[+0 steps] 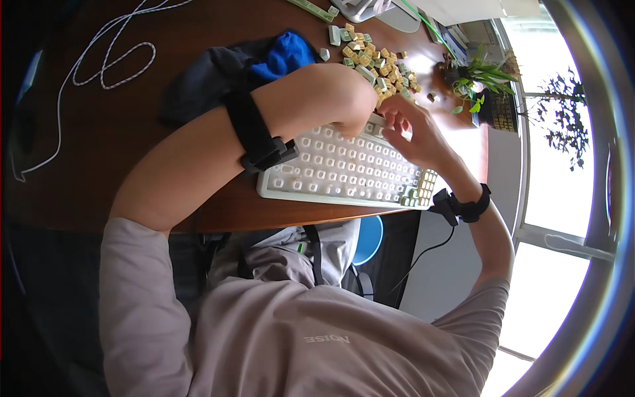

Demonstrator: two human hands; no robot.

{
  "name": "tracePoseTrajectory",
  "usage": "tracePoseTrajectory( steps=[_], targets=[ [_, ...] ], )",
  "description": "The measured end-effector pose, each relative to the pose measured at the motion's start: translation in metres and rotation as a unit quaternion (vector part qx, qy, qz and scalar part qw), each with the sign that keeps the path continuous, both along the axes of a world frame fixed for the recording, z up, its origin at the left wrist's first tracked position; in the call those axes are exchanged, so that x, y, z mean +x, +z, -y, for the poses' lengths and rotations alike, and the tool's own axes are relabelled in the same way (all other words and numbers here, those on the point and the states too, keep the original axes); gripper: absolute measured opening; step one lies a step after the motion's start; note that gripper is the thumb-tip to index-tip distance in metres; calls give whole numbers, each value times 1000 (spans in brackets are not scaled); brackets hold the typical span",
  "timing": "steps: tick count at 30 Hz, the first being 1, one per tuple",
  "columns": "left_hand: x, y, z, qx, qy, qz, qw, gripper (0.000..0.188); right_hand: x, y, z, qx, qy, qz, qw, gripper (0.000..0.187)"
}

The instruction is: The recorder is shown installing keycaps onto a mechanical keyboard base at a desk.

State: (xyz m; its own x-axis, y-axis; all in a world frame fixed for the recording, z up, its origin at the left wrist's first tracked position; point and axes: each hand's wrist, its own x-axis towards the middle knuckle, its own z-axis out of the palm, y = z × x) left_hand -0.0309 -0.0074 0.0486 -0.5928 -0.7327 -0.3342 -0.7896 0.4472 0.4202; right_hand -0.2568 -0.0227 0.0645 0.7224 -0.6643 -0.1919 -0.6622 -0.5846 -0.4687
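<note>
A pale green-and-white keyboard (337, 165) lies along the near table edge, its switches bare over most of the board. Some green and cream keycaps (415, 192) sit on its right end. My left hand (347, 99) is bent down over the far edge of the keyboard with fingers curled in. What it holds, if anything, is hidden behind the hand. Over the keyboard's far right side, my right hand (413, 132) has its fingers bent and thumb apart, with nothing visible between them. Just beyond both hands spreads a heap of loose cream and green keycaps (380, 63).
A dark and blue cloth (281, 56) lies behind my left forearm. A white cable (106, 66) loops across the dark wooden table (165, 26) at left. Potted plants (479, 76) stand at far right, near the window. Below the table edge is a blue bin (370, 239).
</note>
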Motion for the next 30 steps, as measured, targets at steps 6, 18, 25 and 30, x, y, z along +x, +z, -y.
tracePoseTrajectory(
  steps=[6, 18, 25, 30],
  targets=[
    [-1, 2, -1, -5, -14, -10, 1000, 29, 3, -7, 0, 28, -99, -69, 992, 30],
    [3, -6, -4, -56, 4, -57, 997, 39, 26, -11, 17, 94, -212, -183, 955, 30],
    [-3, -6, -2, -80, 14, -80, 993, 44, 25, -19, 24, 60, -173, -218, 959, 36],
    [-4, -2, 0, -88, -10, -24, 996, 44, 21, -23, 25, 24, -152, -258, 954, 40]
  ],
)
